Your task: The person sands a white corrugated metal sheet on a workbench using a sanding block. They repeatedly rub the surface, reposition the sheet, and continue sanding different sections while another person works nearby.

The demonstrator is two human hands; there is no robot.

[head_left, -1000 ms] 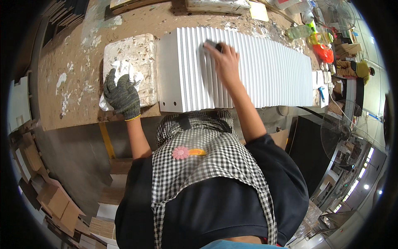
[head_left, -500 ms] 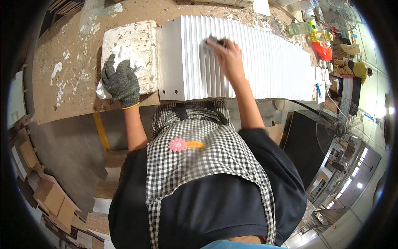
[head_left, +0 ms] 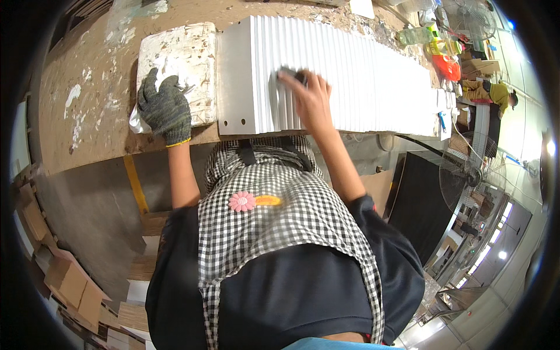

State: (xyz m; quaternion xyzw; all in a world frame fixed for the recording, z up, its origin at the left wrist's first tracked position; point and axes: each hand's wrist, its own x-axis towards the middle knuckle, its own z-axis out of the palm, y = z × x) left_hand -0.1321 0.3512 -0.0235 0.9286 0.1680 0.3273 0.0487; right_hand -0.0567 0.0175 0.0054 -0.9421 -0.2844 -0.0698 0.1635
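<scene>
Right hand (head_left: 315, 100) grips a dark block (head_left: 297, 75), best kept level on ridged white panels (head_left: 356, 81); gloved left hand (head_left: 166, 109), grip unclear, over cloth (head_left: 137, 122) at left.

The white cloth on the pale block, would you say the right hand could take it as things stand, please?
Probably not readily: the right hand holds a dark object over the ridged white panels, and the gloved left hand covers part of the cloth.

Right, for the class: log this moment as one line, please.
left hand: gloved, on white cloth, stained block beneath | right hand: bare, holding small dark object over ridged white pieces
</scene>
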